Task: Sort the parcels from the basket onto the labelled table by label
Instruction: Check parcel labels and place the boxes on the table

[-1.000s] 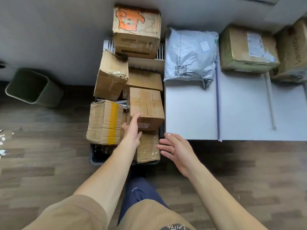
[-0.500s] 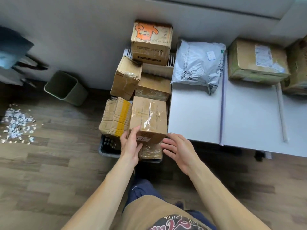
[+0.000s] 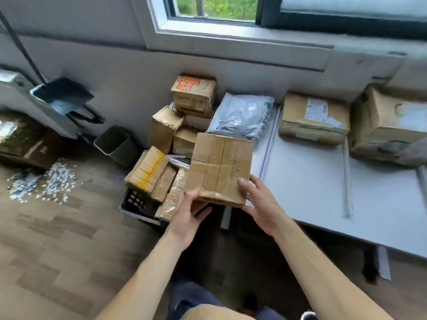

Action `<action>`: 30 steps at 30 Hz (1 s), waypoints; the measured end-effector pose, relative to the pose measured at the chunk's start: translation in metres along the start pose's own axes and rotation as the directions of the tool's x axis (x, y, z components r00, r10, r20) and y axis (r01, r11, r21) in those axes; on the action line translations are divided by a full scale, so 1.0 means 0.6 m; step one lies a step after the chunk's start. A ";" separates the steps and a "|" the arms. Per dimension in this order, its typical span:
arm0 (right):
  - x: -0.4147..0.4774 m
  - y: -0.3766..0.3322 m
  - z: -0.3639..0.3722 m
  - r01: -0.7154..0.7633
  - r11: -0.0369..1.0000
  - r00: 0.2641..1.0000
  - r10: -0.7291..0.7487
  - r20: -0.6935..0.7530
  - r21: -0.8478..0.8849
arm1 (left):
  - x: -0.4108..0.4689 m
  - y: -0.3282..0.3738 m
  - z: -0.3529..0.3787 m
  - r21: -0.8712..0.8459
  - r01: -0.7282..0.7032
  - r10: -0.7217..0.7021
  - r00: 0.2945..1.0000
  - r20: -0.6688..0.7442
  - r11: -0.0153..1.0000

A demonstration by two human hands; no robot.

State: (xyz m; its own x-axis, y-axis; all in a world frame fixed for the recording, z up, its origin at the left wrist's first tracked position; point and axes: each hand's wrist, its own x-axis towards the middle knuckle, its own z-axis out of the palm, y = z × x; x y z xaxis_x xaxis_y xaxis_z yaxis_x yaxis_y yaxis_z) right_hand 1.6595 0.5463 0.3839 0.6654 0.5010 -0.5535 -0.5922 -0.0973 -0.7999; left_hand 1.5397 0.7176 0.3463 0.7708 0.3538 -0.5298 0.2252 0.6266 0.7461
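A brown taped cardboard parcel (image 3: 219, 167) is lifted above the dark basket (image 3: 134, 202), between both hands. My left hand (image 3: 189, 213) holds it from below at its near left corner, thumb on top. My right hand (image 3: 258, 202) grips its near right corner with the thumb on the top face. The basket stands on the floor, piled with several cardboard parcels, among them a yellow-taped one (image 3: 147, 172) and one with an orange print (image 3: 194, 94). On the white table (image 3: 305, 185) to the right lie a grey poly mailer (image 3: 242, 115) and two cardboard boxes (image 3: 314, 118).
A green waste bin (image 3: 115, 144) stands left of the basket by the wall. White scraps (image 3: 44, 181) litter the wooden floor at left. A dustpan (image 3: 62, 95) leans at the far left. White strips (image 3: 346, 176) divide the table. A window sill runs above.
Both hands have taken hold of the parcel and raised it out of the basket, toward the table's left edge. The view has tilted up, showing the window.
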 end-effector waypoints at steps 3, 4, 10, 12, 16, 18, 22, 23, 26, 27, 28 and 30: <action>-0.035 -0.034 -0.079 0.058 0.998 0.998 -0.058 0.007 -0.019 | -0.024 -0.005 0.072 0.075 0.014 -0.021 0.995 0.094 0.997; -0.047 -0.045 -0.101 0.085 0.996 0.996 -0.084 0.016 -0.039 | -0.029 -0.004 0.093 0.099 0.028 -0.039 0.993 0.109 0.995; -0.133 -0.135 -0.187 0.379 0.916 0.921 -0.388 -0.045 -0.135 | -0.049 0.076 0.230 0.288 0.059 -0.139 0.953 0.268 0.956; -0.161 -0.166 -0.203 0.478 0.854 0.872 -0.489 -0.005 -0.205 | -0.057 0.118 0.276 0.284 0.065 -0.160 0.932 0.327 0.957; -0.203 -0.218 -0.224 0.610 0.689 0.769 -0.634 0.082 -0.391 | -0.092 0.181 0.353 0.318 -0.060 -0.086 0.902 0.424 0.946; -0.220 -0.239 -0.233 0.642 0.617 0.731 -0.671 0.122 -0.455 | -0.108 0.203 0.376 0.310 -0.118 -0.039 0.889 0.456 0.943; -0.254 -0.261 -0.246 0.682 0.542 0.683 -0.711 0.164 -0.492 | -0.133 0.235 0.404 0.299 -0.099 -0.063 0.870 0.490 0.949; -0.259 -0.264 -0.248 0.685 0.524 0.677 -0.714 0.179 -0.505 | -0.138 0.241 0.407 0.293 -0.089 -0.074 0.862 0.502 0.952; -0.270 -0.268 -0.254 0.702 0.478 0.663 -0.710 0.238 -0.528 | -0.142 0.255 0.402 0.282 -0.104 -0.095 0.785 0.612 0.954; -0.272 -0.269 -0.254 0.704 0.468 0.660 -0.710 0.247 -0.534 | -0.142 0.257 0.399 0.278 -0.099 -0.115 0.744 0.658 0.955; -0.275 -0.271 -0.253 0.708 0.464 0.656 -0.712 0.252 -0.533 | -0.140 0.257 0.397 0.273 -0.085 -0.134 0.708 0.693 0.958; -0.279 -0.279 -0.251 0.718 0.464 0.646 -0.722 0.248 -0.519 | -0.135 0.252 0.397 0.263 -0.096 -0.130 0.678 0.723 0.960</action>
State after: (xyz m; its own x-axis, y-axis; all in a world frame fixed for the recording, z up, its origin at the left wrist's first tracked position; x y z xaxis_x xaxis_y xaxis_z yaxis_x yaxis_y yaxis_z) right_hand 1.7157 0.3494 0.5753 0.7445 0.6070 0.2779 0.4392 -0.1317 -0.8887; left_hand 1.6530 0.6181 0.5980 0.9246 -0.3435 -0.1644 0.2984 0.3852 0.8733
